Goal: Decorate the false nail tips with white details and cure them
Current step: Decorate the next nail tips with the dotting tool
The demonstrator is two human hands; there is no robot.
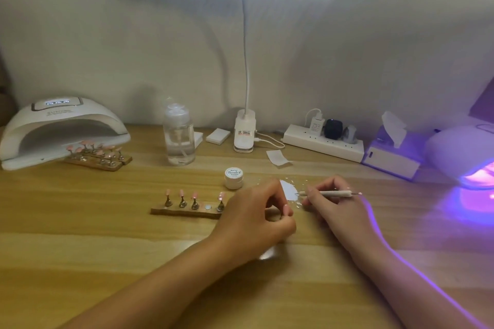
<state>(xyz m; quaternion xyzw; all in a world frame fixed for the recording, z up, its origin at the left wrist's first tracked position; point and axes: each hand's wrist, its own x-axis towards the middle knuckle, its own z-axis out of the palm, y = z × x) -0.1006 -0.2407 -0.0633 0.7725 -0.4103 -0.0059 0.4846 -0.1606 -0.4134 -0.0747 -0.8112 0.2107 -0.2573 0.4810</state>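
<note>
A wooden stand (184, 212) at the table's centre carries several pink false nail tips (181, 193) on metal holders, with one magnet spot bare. My left hand (256, 215) has its fingers curled and pinches a small pink nail tip holder just right of the stand. My right hand (335, 204) grips a thin white dotting pen (330, 193) that lies nearly level, its tip beside a smear of white gel (289, 190) on the table. A small white gel jar (233, 178) stands behind my left hand with its lid on.
A white curing lamp (61, 132) sits at the far left with a second stand of pink tips (100, 155) in front of it. A clear pump bottle (179, 136), clip lamp (244, 131), power strip (323, 141), tissue box (393, 153) and a lit purple curing lamp (470, 157) line the back and right.
</note>
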